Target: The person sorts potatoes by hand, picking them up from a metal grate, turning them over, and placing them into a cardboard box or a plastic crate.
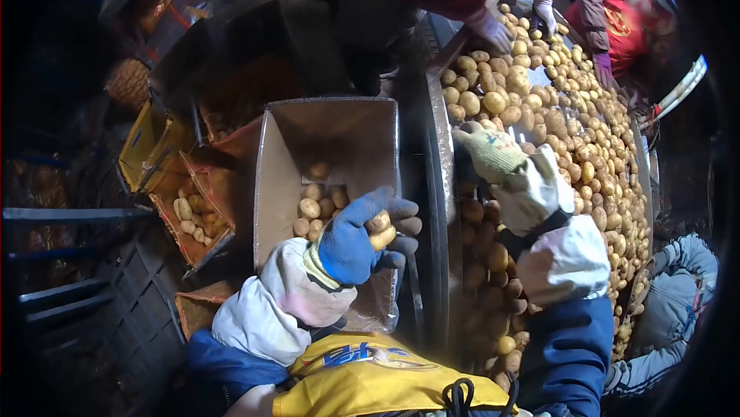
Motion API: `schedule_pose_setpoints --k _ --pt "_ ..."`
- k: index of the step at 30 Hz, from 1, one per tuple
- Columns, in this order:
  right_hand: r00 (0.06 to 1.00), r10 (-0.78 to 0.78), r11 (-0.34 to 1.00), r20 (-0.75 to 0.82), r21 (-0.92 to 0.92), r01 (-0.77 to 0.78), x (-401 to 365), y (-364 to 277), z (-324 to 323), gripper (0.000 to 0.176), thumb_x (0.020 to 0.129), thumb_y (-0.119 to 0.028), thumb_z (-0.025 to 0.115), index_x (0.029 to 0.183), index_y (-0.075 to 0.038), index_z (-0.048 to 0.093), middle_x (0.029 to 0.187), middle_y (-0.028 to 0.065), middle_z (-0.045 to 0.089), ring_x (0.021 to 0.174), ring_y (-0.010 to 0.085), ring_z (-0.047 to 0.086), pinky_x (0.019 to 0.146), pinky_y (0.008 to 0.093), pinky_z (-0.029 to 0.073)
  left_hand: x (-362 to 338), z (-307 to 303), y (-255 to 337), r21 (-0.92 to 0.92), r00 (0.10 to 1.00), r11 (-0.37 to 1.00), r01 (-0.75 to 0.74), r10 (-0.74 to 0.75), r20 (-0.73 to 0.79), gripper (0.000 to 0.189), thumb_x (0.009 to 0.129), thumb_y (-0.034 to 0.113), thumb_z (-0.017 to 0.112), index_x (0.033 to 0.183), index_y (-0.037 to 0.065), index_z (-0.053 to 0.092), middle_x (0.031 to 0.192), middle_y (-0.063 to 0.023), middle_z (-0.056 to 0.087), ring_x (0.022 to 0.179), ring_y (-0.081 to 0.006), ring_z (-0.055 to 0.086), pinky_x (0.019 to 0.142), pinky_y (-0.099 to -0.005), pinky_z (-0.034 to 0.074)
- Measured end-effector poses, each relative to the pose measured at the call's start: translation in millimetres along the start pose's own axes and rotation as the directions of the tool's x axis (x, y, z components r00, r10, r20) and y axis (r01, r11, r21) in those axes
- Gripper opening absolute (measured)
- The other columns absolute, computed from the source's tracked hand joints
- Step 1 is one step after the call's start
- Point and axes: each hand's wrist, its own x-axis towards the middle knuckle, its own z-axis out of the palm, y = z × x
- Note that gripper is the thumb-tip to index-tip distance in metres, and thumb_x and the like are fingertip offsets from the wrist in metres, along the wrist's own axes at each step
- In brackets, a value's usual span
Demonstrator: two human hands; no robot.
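Note:
My left hand (362, 236), in a blue glove with dark fingertips, is over the right side of an open cardboard box (331, 118). Its fingers curl round potatoes (381, 238). More potatoes (311, 209) lie on the bottom of the box. My right hand (489, 151), in a pale knitted glove, reaches over the left part of a long table (441, 186) heaped with potatoes (590, 178). Its fingers point left, near the table's metal edge; whether they hold anything is hidden.
Gloved hands of a co-worker (493, 28) reach in at the table's top end. Another person in red (617, 16) stands at the upper right, one in grey (671, 301) at the lower right. Left are a bin of potatoes (220, 243), a yellow bin (146, 147) and dark crates (127, 297).

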Motion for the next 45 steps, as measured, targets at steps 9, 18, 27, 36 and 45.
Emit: schedule_pose_setpoints --k 9,18,27,36,45 --pt "0.995 0.052 0.998 0.089 0.036 -0.056 -13.6 2.3 4.9 0.038 0.092 -0.013 0.065 0.130 -0.014 0.068 0.118 0.0174 0.067 0.114 0.0395 0.065 0.096 0.0479 0.053 12.9 -31.1 6.1 -0.415 0.976 0.893 0.173 -0.098 0.197 0.061 0.104 0.057 0.053 0.127 0.004 0.070 0.117 -0.0175 0.075 0.097 -0.0332 0.075 0.079 -0.0447 0.063" --pt "0.983 0.154 0.879 -0.097 0.467 -0.091 -37.7 14.1 15.8 0.034 0.085 -0.001 0.071 0.118 -0.007 0.072 0.100 0.0050 0.072 0.092 0.0201 0.071 0.081 0.0333 0.057 -3.4 -41.7 -4.7 -0.471 0.985 0.877 0.092 -0.010 0.172 0.057 0.104 0.052 0.059 0.133 0.003 0.061 0.124 -0.0206 0.068 0.107 -0.0390 0.070 0.088 -0.0509 0.063" --pt "0.983 0.122 0.342 -0.135 0.936 0.086 -82.1 -145.7 -109.9 0.041 0.086 0.008 0.072 0.125 -0.004 0.069 0.118 0.0097 0.070 0.097 0.0200 0.072 0.085 0.0293 0.060 -30.9 -33.3 -21.3 -0.521 0.959 0.848 0.094 0.063 0.276 0.058 0.106 0.056 0.056 0.137 0.007 0.059 0.130 -0.0168 0.066 0.111 -0.0331 0.069 0.093 -0.0501 0.059" --pt "0.926 -0.335 0.634 -0.177 0.684 0.360 -116.5 -260.6 -153.4 0.037 0.083 -0.006 0.080 0.119 -0.011 0.076 0.135 0.0257 0.066 0.110 0.0385 0.073 0.091 0.0382 0.060 -62.6 -139.2 -62.8 -0.661 0.853 0.750 -0.025 0.361 0.377 0.048 0.109 0.046 0.056 0.136 0.007 0.061 0.115 -0.0085 0.071 0.099 -0.0211 0.070 0.086 -0.0347 0.058" --pt "0.958 -0.077 0.709 -0.275 0.661 0.246 -161.3 -198.2 -118.6 0.029 0.092 0.005 0.073 0.120 0.000 0.073 0.121 0.0156 0.074 0.102 0.0236 0.075 0.086 0.0323 0.059 -213.2 -209.5 -52.4 -0.708 0.887 0.656 -0.261 0.453 0.093 0.028 0.105 0.044 0.055 0.117 0.020 0.064 0.117 -0.0080 0.060 0.090 -0.0309 0.063 0.061 -0.0405 0.054"
